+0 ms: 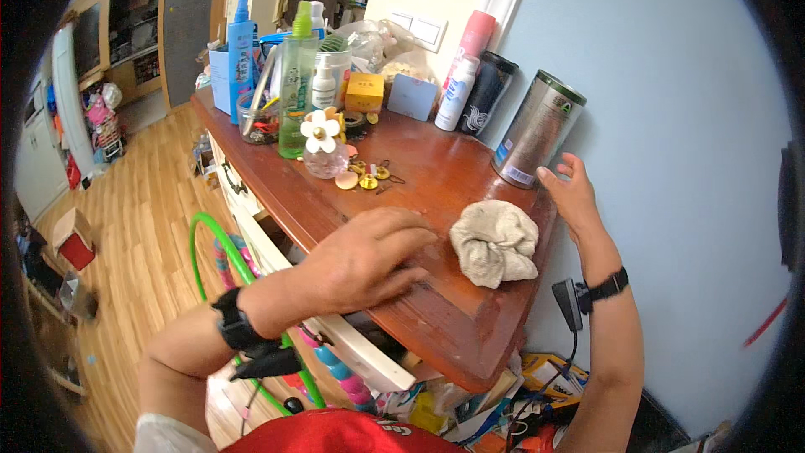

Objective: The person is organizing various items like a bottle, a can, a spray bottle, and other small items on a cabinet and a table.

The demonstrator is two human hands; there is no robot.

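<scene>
My right hand (571, 200) is raised at the wall side of the wooden dresser top (421, 151). Its fingers are apart beside the lower part of a metallic canister (536, 132) with a dark green rim; whether they touch it is unclear. Over the front edge hovers my left hand (371, 258), loosely curled, thumb apart from the fingers, nothing seen in it. A crumpled off-white cloth (495, 243) lies between the two hands, touched by neither. Beyond my left hand, a perfume bottle with a white flower cap (325, 157) stands near several gold-coloured round pieces (370, 181).
Behind stand a green spray bottle (297, 88), a blue spray bottle (240, 69), a yellow box (364, 93), a dark tumbler (488, 94) and aerosol cans (455, 97). An open drawer (365, 355) and a green hoop (196, 258) are below the front edge. The blue wall (660, 138) bounds the right.
</scene>
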